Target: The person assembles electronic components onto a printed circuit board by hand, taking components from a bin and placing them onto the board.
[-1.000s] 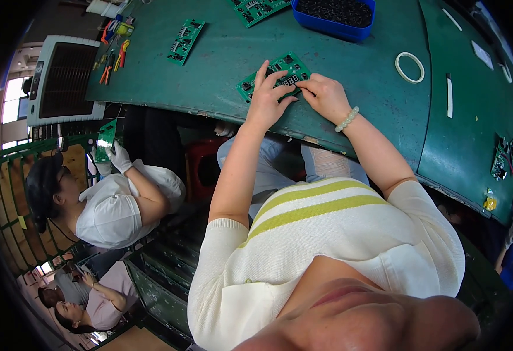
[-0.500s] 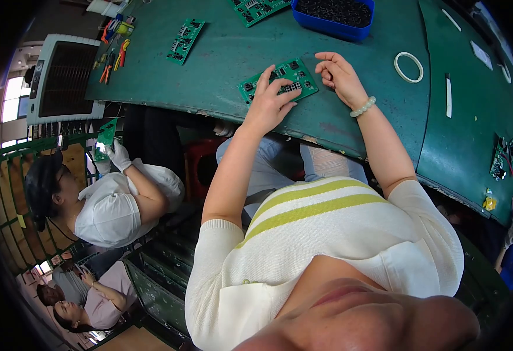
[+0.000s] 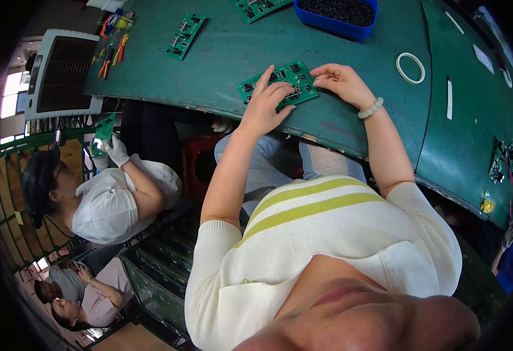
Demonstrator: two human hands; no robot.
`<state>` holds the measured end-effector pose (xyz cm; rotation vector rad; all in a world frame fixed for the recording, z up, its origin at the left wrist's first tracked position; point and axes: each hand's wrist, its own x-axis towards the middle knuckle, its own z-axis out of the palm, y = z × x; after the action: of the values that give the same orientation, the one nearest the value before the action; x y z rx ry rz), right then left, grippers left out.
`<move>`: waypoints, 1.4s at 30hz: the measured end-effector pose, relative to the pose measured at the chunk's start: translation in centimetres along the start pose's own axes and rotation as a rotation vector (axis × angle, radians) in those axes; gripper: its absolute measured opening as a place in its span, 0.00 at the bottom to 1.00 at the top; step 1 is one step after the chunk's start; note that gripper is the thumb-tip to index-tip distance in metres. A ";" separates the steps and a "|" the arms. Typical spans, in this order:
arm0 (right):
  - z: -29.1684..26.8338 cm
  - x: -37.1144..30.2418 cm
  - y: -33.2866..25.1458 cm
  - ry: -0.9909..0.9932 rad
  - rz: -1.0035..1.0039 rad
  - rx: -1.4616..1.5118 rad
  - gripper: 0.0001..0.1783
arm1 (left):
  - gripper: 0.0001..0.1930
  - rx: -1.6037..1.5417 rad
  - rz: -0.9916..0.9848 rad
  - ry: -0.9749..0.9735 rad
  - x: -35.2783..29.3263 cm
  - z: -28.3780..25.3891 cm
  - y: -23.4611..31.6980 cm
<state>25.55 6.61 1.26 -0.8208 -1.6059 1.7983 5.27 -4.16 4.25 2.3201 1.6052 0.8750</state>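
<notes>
Left hand (image 3: 263, 110) spread; apparently steadying board (image 3: 292, 76) beneath; right hand (image 3: 346, 85) narrow beside it, grip unclear; next move likely needs precision

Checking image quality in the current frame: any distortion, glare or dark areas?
Head view: fisheye distortion bows the table edge; head view, corners: darkened to black; head view, left: the window is overexposed; head view, upper centre: the circuit board under the left hand looks fairly sharp.
</notes>
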 end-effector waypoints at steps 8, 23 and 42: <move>0.4 -0.8 -0.4 -0.032 -0.043 -0.427 0.09 | 0.16 -0.015 0.003 0.038 -0.3 0.6 -0.7; 1.9 -0.9 -1.9 0.060 -0.018 -0.650 0.08 | 0.16 -0.030 -0.008 0.054 -0.4 0.7 -0.9; 0.2 0.5 0.4 0.103 0.208 0.814 0.13 | 0.11 -0.085 -0.063 0.328 1.1 0.7 1.7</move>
<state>25.08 6.89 0.84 -0.6729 -0.6139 2.2469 7.24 -3.68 4.86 2.1406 1.7102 1.3369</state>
